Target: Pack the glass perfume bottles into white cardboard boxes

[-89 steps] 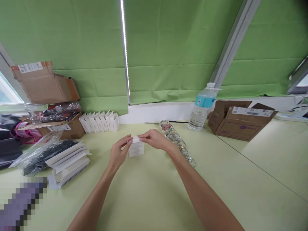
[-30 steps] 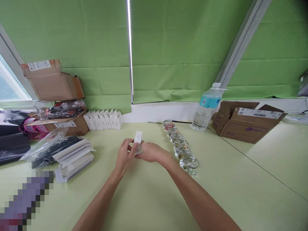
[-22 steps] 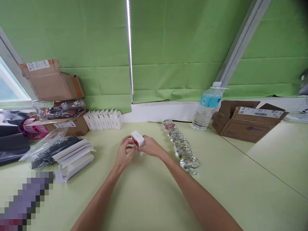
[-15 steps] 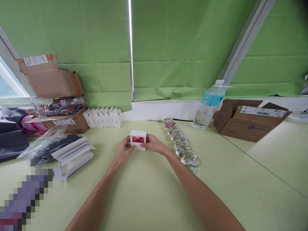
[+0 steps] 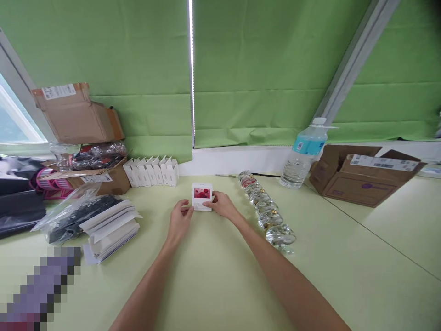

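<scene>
A small white box (image 5: 202,204) with a picture of red flowers on its front stands upright on the table before me. My right hand (image 5: 222,204) grips its right side, thumb across the front and fingers behind the edge. At the lower left of the box is my left hand (image 5: 181,218), its thumb tip close to or touching the box edge. The left fingers are loosely bent and apart from the thumb, with nothing between them. Right of my hands runs a row of shiny silver packets (image 5: 263,207), some with red or gold bits.
Several white cartons (image 5: 151,172) stand in a row at the back left. Flat white cartons (image 5: 112,230) and a bagged dark item (image 5: 82,218) lie nearer. Brown boxes (image 5: 79,119) are stacked far left. A water bottle (image 5: 303,154) and an open brown box (image 5: 363,179) stand right.
My left hand has loosened from the box and drawn slightly off its left side. The box now stands straighter, with its front fully showing. The view has shifted slightly.
</scene>
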The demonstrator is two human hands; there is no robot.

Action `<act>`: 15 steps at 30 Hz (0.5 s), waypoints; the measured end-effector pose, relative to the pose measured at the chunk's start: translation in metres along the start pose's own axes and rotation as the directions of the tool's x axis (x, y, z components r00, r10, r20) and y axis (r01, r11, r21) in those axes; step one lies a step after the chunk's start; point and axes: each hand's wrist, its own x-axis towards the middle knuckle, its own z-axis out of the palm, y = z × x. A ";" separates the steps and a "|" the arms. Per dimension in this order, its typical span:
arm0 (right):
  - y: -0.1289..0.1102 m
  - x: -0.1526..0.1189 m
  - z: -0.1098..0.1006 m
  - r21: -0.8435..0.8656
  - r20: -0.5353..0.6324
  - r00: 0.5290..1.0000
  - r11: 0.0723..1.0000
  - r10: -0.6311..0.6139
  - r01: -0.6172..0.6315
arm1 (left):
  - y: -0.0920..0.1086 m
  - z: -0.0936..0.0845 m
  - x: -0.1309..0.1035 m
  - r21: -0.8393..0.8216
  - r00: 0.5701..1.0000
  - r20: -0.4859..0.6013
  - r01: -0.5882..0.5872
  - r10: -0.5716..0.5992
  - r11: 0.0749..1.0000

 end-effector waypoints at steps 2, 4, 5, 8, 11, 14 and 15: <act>0.000 0.011 0.005 -0.034 -0.035 0.999 0.999 0.019 -0.020 | 0.000 -0.001 0.001 0.016 1.000 0.007 0.010 -0.010 1.000; 0.001 0.023 0.009 -0.066 -0.061 0.998 0.997 0.034 -0.038 | 0.000 -0.002 0.002 0.024 1.000 0.010 0.016 -0.016 1.000; 0.001 0.030 0.012 -0.083 -0.070 0.997 0.995 0.043 -0.049 | 0.001 -0.002 0.002 0.028 1.000 0.010 0.018 -0.018 0.999; 0.002 0.052 0.017 -0.127 -0.085 0.994 0.989 0.065 -0.075 | 0.001 -0.001 0.005 0.043 1.000 0.002 0.025 -0.025 0.999; 0.002 0.074 0.021 -0.161 -0.092 0.993 0.983 0.079 -0.093 | 0.001 -0.001 0.006 0.054 1.000 0.003 0.029 -0.029 0.998; 0.002 0.094 0.027 -0.191 -0.103 0.990 0.975 0.097 -0.116 | 0.001 -0.001 0.007 0.059 1.000 0.019 0.024 -0.025 0.998; 0.002 0.101 0.029 -0.199 -0.108 0.989 0.972 0.105 -0.125 | 0.002 -0.001 0.006 0.062 0.999 0.022 0.024 -0.025 0.998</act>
